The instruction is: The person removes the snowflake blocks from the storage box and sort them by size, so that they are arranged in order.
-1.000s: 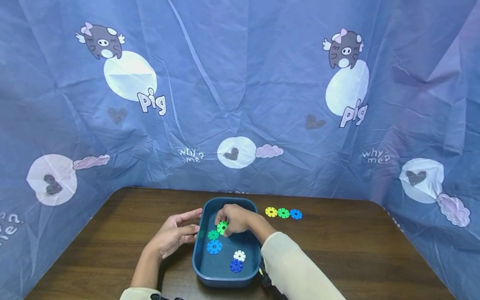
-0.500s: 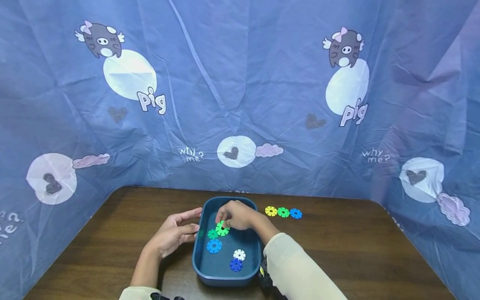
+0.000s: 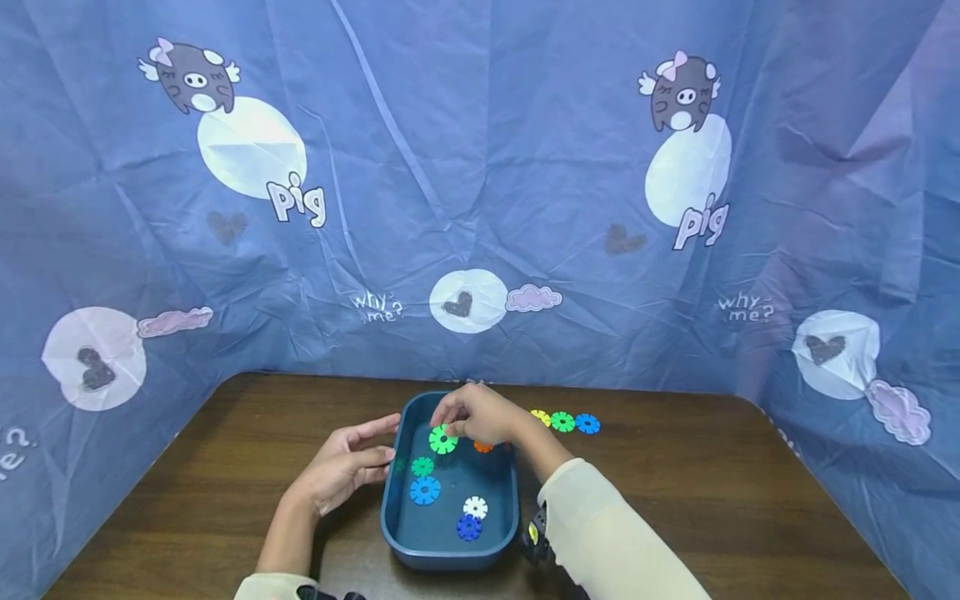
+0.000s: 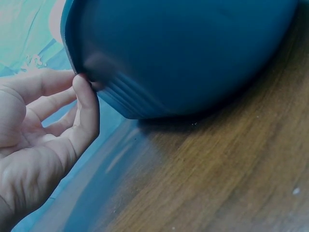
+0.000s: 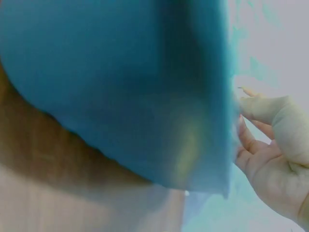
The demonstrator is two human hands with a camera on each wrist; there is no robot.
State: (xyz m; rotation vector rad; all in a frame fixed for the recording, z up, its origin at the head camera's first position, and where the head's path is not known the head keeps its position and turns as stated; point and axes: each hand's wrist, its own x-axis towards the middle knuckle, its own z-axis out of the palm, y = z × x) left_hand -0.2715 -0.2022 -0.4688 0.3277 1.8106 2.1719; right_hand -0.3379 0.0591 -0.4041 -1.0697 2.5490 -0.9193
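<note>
My right hand (image 3: pixel 483 415) pinches a bright green notched plastic disc (image 3: pixel 443 441) between thumb and fingertips, over the far part of a dark blue bin (image 3: pixel 450 561). The right wrist view shows that hand (image 5: pixel 275 145) behind the bin's wall, its fingertips hidden. My left hand (image 3: pixel 341 468) touches the bin's left side with fingers extended; the left wrist view has its thumb (image 4: pixel 86 99) at the outer wall. Inside the bin lie a darker green disc (image 3: pixel 422 467), a light blue one (image 3: pixel 425 491), a white one (image 3: pixel 476 507), a dark blue one (image 3: pixel 469 527) and a partly covered orange one (image 3: pixel 483 447).
To the right of the bin, a yellow disc (image 3: pixel 539 417), a green disc (image 3: pixel 562 422) and a blue disc (image 3: pixel 588 423) lie in a row on the brown wooden table (image 3: pixel 675 500). A blue printed cloth (image 3: pixel 375 167) hangs behind the table.
My right hand has lifted the bright green disc up and away from the darker green one. An orange disc has come into sight beneath that hand. The left hand keeps its place at the bin.
</note>
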